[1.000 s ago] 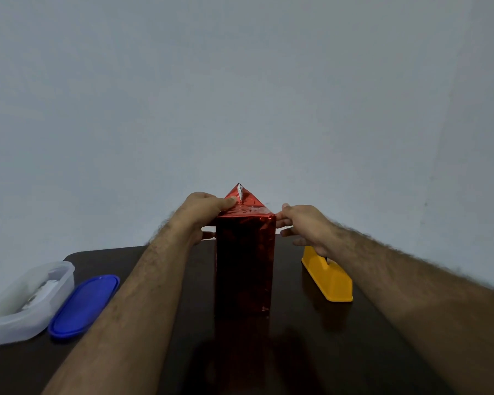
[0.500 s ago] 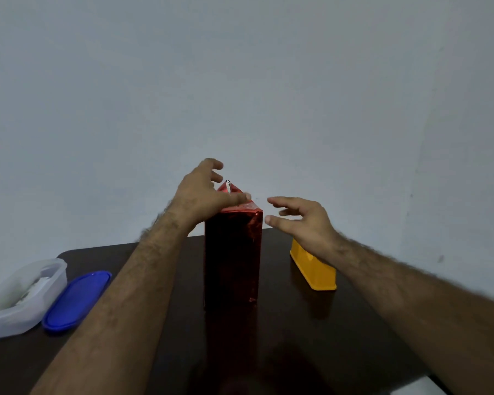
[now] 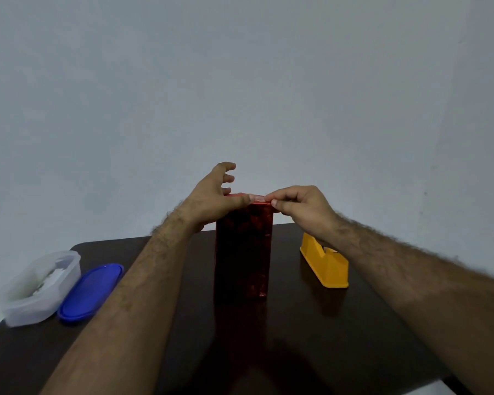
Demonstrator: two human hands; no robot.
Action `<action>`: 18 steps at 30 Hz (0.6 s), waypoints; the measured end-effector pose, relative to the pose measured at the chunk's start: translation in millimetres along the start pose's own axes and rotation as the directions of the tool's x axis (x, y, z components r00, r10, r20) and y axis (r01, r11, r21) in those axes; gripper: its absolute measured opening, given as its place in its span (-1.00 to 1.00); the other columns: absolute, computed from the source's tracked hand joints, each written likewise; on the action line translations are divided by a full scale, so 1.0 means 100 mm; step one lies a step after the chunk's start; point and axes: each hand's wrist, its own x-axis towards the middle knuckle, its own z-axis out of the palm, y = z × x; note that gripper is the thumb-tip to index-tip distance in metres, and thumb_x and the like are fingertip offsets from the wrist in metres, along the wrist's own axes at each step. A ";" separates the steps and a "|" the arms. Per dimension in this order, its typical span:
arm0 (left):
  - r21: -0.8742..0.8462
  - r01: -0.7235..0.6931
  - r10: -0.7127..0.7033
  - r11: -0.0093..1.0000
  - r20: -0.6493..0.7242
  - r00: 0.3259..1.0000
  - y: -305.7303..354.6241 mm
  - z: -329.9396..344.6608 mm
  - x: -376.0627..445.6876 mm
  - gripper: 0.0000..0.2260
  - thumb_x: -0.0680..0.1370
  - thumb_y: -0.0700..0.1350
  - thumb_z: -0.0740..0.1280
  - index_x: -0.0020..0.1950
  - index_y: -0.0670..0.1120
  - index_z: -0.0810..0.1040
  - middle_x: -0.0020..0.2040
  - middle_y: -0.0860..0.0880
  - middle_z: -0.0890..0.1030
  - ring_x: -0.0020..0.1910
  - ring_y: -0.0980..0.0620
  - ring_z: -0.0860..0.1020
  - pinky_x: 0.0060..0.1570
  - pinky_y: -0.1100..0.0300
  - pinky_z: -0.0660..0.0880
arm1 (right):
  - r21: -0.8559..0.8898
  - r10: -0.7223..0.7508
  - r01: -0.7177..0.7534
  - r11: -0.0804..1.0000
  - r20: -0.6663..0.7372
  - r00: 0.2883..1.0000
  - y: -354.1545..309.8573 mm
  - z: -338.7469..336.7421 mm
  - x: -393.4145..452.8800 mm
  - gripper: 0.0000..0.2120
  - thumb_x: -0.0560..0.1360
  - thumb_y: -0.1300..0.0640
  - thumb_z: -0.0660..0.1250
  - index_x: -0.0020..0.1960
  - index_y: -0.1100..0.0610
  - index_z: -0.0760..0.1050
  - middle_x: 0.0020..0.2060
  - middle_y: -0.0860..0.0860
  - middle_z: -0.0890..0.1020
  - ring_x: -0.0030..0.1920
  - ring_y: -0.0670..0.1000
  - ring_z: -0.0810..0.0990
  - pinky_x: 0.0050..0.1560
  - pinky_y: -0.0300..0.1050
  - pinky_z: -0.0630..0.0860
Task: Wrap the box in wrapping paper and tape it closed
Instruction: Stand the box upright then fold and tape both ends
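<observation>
A tall box wrapped in shiny red paper [image 3: 243, 252] stands upright on the dark table [image 3: 297, 337]. My left hand [image 3: 211, 199] is at its top left; the thumb presses down on the folded paper while the other fingers stay spread and raised. My right hand [image 3: 300, 208] is at the top right corner, fingertips pinching a small pale strip, apparently tape [image 3: 259, 198], that lies on the box top beside my left thumb. The top face of the box is mostly hidden.
A yellow tape dispenser [image 3: 324, 265] stands right of the box, partly behind my right wrist. At the left edge sit a clear plastic tub [image 3: 40, 286] and its blue lid [image 3: 90, 292]. A plain wall rises just behind the table.
The paper's triangular top flap has been pressed flat. My right hand came back from beside the box to the top corner and now pinches a pale strip there. My left thumb stays on top.
</observation>
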 end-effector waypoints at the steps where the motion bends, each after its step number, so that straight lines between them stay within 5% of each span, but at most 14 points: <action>1: 0.004 -0.003 0.003 1.000 0.008 1.000 0.01 0.00 0.00 -0.20 0.48 0.06 0.61 0.62 0.10 0.26 0.55 -0.04 0.42 0.48 -0.14 0.47 0.40 -0.14 0.53 | -0.011 0.001 -0.001 1.000 -0.005 1.000 0.00 0.00 0.00 -0.80 0.60 0.25 0.45 0.10 0.02 0.78 -0.04 -0.08 0.78 0.03 -0.09 0.72 0.13 -0.09 0.67; 7: -0.024 0.003 -0.003 1.000 -0.007 1.000 -0.04 -0.04 0.03 -0.32 0.60 0.01 0.51 0.63 0.09 0.25 0.55 -0.04 0.42 0.47 -0.10 0.48 0.36 -0.02 0.52 | -0.013 -0.034 0.033 0.999 -0.064 0.997 0.06 0.02 -0.04 -0.83 0.48 0.17 0.61 0.07 0.09 0.78 -0.08 -0.03 0.78 0.00 -0.03 0.75 0.11 -0.07 0.70; 15: 0.013 -0.001 0.002 1.000 -0.017 1.000 -0.04 0.00 0.07 -0.44 0.66 -0.04 0.42 0.62 0.08 0.29 0.55 -0.04 0.44 0.50 -0.07 0.43 0.43 -0.01 0.46 | 0.157 0.115 -0.102 0.982 -0.080 0.990 0.05 0.02 -0.12 -0.76 0.67 0.26 0.33 0.23 0.08 0.71 0.12 -0.06 0.75 0.06 -0.04 0.75 0.20 0.04 0.68; 18: 0.011 -0.022 0.023 1.000 -0.080 0.997 0.00 -0.02 0.05 -0.49 0.65 -0.05 0.43 0.58 0.06 0.37 0.47 -0.01 0.51 0.47 -0.01 0.46 0.43 0.00 0.47 | 0.032 0.114 -0.111 0.993 -0.137 0.984 0.18 -0.06 -0.23 -0.76 0.66 0.19 0.37 0.28 0.06 0.69 0.18 -0.09 0.72 0.13 -0.10 0.71 0.31 0.03 0.63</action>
